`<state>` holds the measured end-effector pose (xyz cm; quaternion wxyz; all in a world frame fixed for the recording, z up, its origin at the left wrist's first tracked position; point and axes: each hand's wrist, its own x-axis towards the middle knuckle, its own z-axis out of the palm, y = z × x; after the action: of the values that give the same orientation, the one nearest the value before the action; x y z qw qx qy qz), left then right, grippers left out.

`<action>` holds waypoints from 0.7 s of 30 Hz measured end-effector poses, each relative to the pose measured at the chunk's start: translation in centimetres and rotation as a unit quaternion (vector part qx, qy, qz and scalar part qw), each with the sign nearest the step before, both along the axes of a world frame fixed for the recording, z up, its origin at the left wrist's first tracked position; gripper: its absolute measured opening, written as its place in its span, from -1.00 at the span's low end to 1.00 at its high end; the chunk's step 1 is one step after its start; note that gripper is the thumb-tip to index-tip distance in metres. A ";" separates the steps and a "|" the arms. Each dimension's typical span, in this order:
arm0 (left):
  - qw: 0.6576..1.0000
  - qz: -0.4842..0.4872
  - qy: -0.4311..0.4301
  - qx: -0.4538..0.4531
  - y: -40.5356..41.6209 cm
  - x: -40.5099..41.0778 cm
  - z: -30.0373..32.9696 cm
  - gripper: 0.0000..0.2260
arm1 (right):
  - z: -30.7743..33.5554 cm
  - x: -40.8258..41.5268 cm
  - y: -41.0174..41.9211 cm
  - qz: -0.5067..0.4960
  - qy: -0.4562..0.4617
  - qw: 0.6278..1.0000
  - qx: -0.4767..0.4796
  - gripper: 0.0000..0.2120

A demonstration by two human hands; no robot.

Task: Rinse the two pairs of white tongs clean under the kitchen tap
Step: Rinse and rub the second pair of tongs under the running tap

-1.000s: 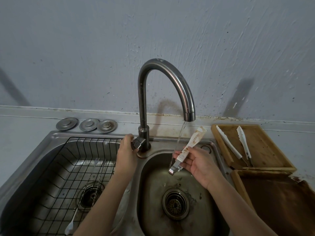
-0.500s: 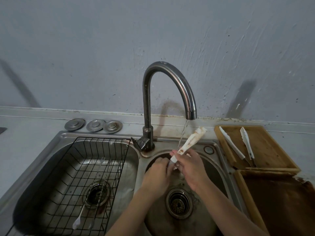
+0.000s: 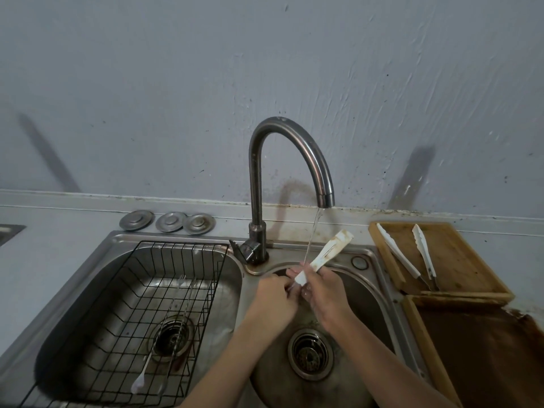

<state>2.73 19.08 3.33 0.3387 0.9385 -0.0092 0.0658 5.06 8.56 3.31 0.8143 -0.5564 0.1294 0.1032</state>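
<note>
A thin stream of water runs from the curved steel tap (image 3: 294,148) into the right sink basin (image 3: 374,293). My right hand (image 3: 326,293) grips a stained white pair of tongs (image 3: 326,251) under the stream, its dirty end pointing up and right. My left hand (image 3: 272,301) is curled around the lower end of the same tongs, where the water lands. A second white pair of tongs (image 3: 409,257) lies spread open on the wooden tray (image 3: 459,269) to the right of the sink.
The left basin holds a black wire rack (image 3: 123,319) with a few long utensils (image 3: 164,343) in it. Three round metal lids (image 3: 167,222) sit behind that basin. A second brown tray (image 3: 485,354) lies at the lower right. The tap lever (image 3: 238,251) juts left.
My left hand left the tap lever and joined my right hand on the tongs. The water stream now falls on the tongs' lower end between both hands.
</note>
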 end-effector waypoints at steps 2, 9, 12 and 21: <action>1.000 0.005 -0.003 -0.004 -0.2 -0.2 0.3 -0.79 | 0.0 0.1 -0.1 -0.009 0.019 0.999 0.025 -0.81; 0.999 -0.010 0.006 -0.039 -0.1 -0.2 0.9 -0.80 | 0.3 -0.1 0.1 0.008 0.002 1.000 0.020 -0.86; 0.999 -0.002 -0.003 -0.046 0.0 -0.4 1.0 -0.81 | 0.6 -0.1 0.1 0.010 0.010 0.999 0.047 -0.77; 0.998 -0.021 -0.016 -0.054 0.2 -0.7 0.9 -0.81 | 0.6 0.1 0.7 0.019 -0.001 1.000 0.005 -0.79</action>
<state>2.07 19.33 4.18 0.3900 0.9173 -0.0306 0.0745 5.14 9.25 3.95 0.8150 -0.5550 0.1173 0.1186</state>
